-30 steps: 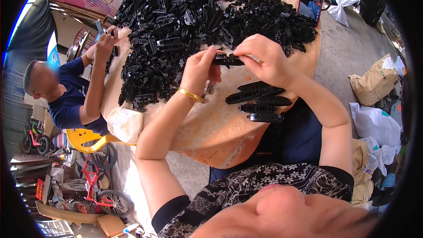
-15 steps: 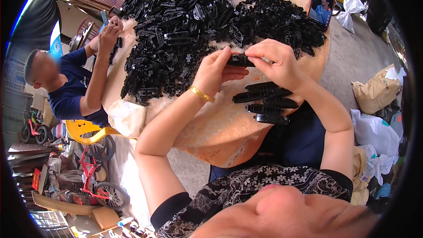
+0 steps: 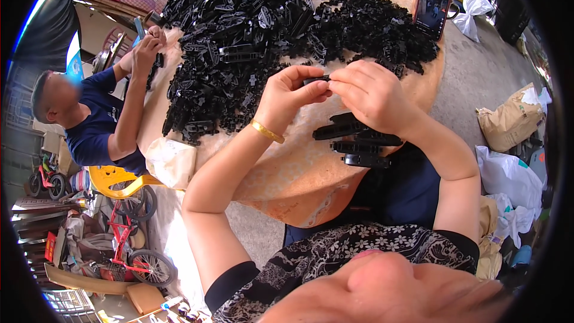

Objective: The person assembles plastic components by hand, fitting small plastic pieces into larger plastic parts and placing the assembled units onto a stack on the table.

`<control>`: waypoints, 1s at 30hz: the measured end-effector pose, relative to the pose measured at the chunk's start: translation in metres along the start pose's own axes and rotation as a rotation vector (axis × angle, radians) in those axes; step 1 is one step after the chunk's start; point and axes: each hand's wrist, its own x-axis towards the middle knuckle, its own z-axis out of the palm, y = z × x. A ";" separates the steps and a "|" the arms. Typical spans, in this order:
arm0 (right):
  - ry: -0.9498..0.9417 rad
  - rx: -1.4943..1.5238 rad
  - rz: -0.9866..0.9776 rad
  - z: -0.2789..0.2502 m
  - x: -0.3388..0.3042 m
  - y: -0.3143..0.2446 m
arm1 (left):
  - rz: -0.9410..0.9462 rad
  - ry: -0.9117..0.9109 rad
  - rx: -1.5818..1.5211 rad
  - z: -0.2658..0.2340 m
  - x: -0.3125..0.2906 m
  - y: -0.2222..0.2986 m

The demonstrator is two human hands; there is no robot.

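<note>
Grip: your left hand (image 3: 290,93) pinches a slim black part (image 3: 317,79) between thumb and fingers; your right hand (image 3: 373,97) has its fingertips closed on the part's right end, hiding that end
Black part: raised above the table (image 3: 269,173), bridging your two hands, lying crosswise in front of you
Left wrist: a gold bracelet (image 3: 267,131)
Below your right hand: a group of long black pieces (image 3: 362,148), side by side near the table's near edge
Beyond your hands: a heap of larger black pieces (image 3: 233,30) on the left, a spread of small black pieces (image 3: 376,27) on the right
Far right: a phone (image 3: 432,7), screen lit
Left side: a co-worker (image 3: 95,119) in dark blue, hands together, a white bag (image 3: 171,162) nearby
Floor: a red bicycle (image 3: 121,239) to your left, a brown sack (image 3: 508,122) to your right
</note>
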 end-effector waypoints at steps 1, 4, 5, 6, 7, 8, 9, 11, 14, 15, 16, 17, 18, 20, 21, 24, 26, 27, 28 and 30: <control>-0.013 0.041 0.016 -0.001 0.000 0.000 | 0.026 -0.011 0.045 -0.001 0.000 0.000; 0.054 0.284 0.360 -0.001 0.009 -0.005 | 0.160 -0.015 0.178 0.001 -0.001 0.006; -0.009 0.435 0.495 -0.003 0.008 -0.002 | 0.160 -0.015 0.178 0.003 -0.003 0.008; -0.009 0.435 0.495 -0.004 0.006 0.001 | 0.216 0.009 0.426 0.006 -0.006 0.011; -0.156 0.641 0.615 -0.004 0.003 0.004 | 0.273 0.030 0.674 0.008 -0.008 0.012; -0.306 0.846 0.732 -0.003 0.001 0.007 | 0.275 0.027 0.674 0.009 -0.009 0.010; -0.267 0.785 0.634 0.000 -0.001 0.009 | 0.390 0.022 0.723 0.011 -0.009 0.006; -0.257 0.717 0.599 -0.005 0.004 0.005 | 0.546 0.034 0.768 0.012 -0.011 0.005; -0.205 0.571 0.488 -0.005 0.003 0.005 | 0.552 0.055 0.741 0.015 -0.014 0.006; -0.165 0.493 0.410 -0.004 0.002 0.006 | 0.552 0.056 0.742 0.013 -0.012 0.006; -0.166 0.497 0.407 -0.004 0.001 0.008 | 0.513 0.012 0.736 0.010 -0.009 0.005; -0.236 0.530 0.478 -0.005 0.000 0.010 | 0.474 -0.031 0.730 0.006 -0.004 0.004; -0.306 0.561 0.549 -0.005 -0.001 0.013 | 0.473 -0.026 0.732 0.001 0.000 0.004; -0.397 0.542 0.488 -0.007 -0.004 0.023 | 0.611 0.025 1.040 -0.014 0.015 0.004; -0.486 0.521 0.428 -0.007 -0.005 0.028 | 0.685 0.103 1.151 -0.027 0.025 0.005; -0.655 0.558 0.390 -0.008 -0.006 0.029 | 0.775 0.514 1.562 -0.065 0.043 0.007; -0.633 0.597 0.266 -0.005 -0.008 0.031 | 0.678 0.689 1.841 -0.092 0.049 0.001; -0.602 0.530 0.218 -0.006 -0.007 0.033 | 0.564 0.626 1.829 -0.107 0.049 -0.001; -0.603 0.529 0.222 -0.011 -0.008 0.034 | 0.452 0.559 1.810 -0.107 0.049 0.003; -0.499 0.074 0.364 -0.024 -0.004 0.036 | 0.414 0.486 1.813 -0.105 0.048 0.008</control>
